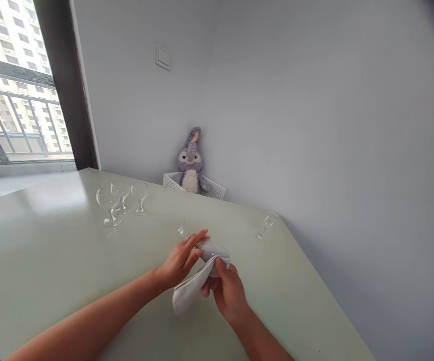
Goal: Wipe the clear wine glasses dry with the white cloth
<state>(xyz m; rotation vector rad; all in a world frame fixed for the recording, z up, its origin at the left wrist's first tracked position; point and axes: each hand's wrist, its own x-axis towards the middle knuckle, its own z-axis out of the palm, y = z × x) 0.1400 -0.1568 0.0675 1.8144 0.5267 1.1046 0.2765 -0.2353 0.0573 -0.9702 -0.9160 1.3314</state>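
Observation:
Over the middle of the table, my left hand (182, 259) grips a clear stemmed glass (209, 248) near its bowl. The glass lies tilted, its foot pointing to the far left and its bowl toward my right hand. My right hand (227, 291) is closed on a white cloth (193, 292), thumb on top, pressing it against the bowl's rim. A loose end of the cloth hangs down to the left. My fingers and the cloth hide part of the bowl.
Three stemmed glasses (108, 200) stand upright at the left back of the table (51, 260). Another small glass (268, 221) stands near the right edge. Behind the far edge, a grey plush toy (190, 165) sits in a white basket (215, 190) against the wall.

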